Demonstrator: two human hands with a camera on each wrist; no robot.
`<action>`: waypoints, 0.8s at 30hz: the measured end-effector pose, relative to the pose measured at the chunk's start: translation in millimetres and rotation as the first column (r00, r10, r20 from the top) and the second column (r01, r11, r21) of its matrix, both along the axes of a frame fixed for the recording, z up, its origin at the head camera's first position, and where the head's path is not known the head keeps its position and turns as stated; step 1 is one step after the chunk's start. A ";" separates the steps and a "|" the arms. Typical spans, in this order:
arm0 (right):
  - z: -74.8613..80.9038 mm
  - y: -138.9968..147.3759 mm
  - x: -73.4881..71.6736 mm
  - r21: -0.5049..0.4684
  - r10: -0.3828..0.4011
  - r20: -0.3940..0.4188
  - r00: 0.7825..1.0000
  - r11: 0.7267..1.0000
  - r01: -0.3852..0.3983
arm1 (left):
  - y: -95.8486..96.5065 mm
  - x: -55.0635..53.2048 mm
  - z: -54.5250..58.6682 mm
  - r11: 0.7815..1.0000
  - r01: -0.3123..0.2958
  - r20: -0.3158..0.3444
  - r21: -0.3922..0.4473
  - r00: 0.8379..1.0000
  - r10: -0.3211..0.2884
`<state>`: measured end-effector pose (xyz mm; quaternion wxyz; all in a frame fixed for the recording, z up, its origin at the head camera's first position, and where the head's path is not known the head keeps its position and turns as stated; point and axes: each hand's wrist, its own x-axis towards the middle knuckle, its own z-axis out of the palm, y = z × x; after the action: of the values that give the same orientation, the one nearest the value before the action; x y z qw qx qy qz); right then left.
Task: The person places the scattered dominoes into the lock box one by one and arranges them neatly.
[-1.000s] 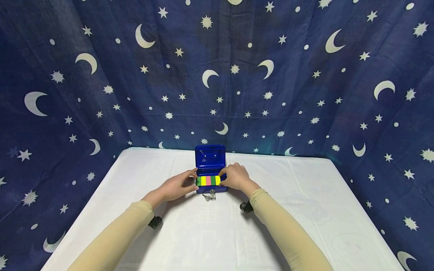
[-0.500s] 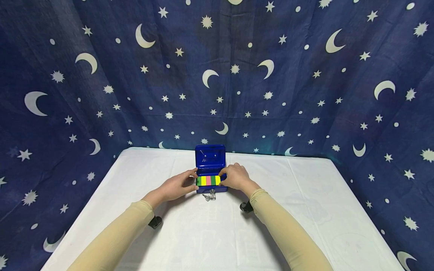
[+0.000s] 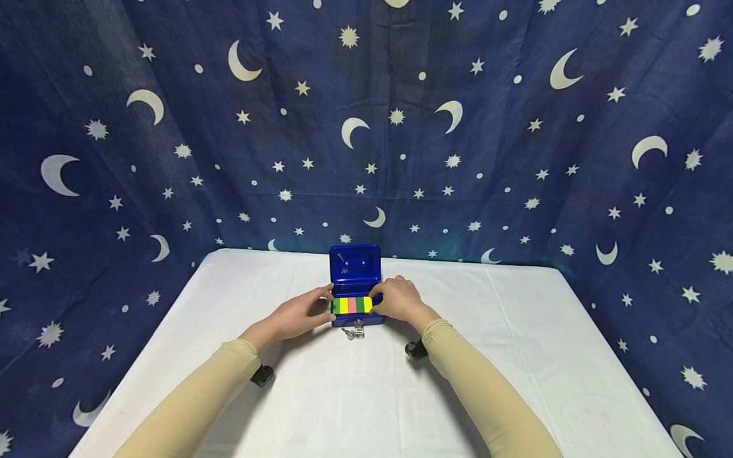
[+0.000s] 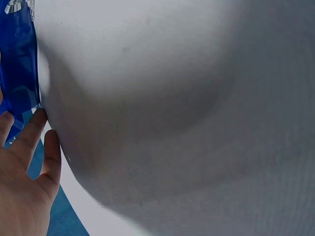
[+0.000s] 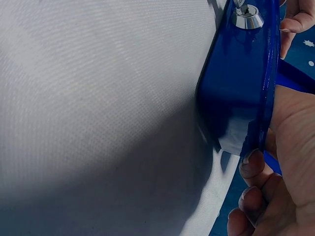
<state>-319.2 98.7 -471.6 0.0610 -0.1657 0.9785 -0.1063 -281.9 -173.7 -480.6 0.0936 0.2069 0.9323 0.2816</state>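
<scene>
A blue metal cash box (image 3: 357,322) stands with its lid (image 3: 355,264) raised at the back of the table. Within it lies a row of coloured blocks (image 3: 352,305), green, yellow and pink. At the row's left end, my left hand (image 3: 299,314) holds it between thumb and index finger, the other fingers extended. The right hand (image 3: 401,299) pinches the yellow end, its remaining fingers beside the box's side wall. Keys (image 3: 349,333) hang at the front lock (image 5: 248,17). The exact finger contact on the blocks is partly hidden.
A white cloth (image 3: 366,388) covers the table, whose far edge runs just behind the box. Dark blue curtains (image 3: 487,146) with moons and stars surround the back and sides. Black wrist cameras (image 3: 262,375) sit under both forearms.
</scene>
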 end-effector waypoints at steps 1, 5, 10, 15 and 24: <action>0.2 0.0 -0.2 -0.005 0.002 0.001 1.000 1.000 -0.002 | 0.0 0.2 -0.1 1.000 -0.002 0.000 -0.002 1.000 0.002; 0.7 -0.2 0.2 -0.015 0.004 0.013 1.000 1.000 -0.003 | 0.0 0.4 -1.5 1.000 -0.005 -0.002 0.004 1.000 0.005; 1.2 -0.1 0.6 -0.025 -0.003 0.015 1.000 1.000 0.004 | 0.2 0.6 -2.2 1.000 -0.004 -0.006 0.010 1.000 0.004; 6.3 0.8 2.1 -0.046 -0.004 0.002 1.000 0.999 0.004 | 0.3 -0.5 -2.1 1.000 -0.005 -0.011 0.013 1.000 0.005; 16.8 7.7 8.0 -0.093 0.008 -0.035 0.999 0.996 -0.011 | -0.2 0.3 -0.8 1.000 0.004 -0.014 0.011 1.000 -0.004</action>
<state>-311.2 106.4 -454.7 0.0365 -0.1748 0.9726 -0.1487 -281.6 -173.9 -481.4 0.0867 0.2110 0.9310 0.2850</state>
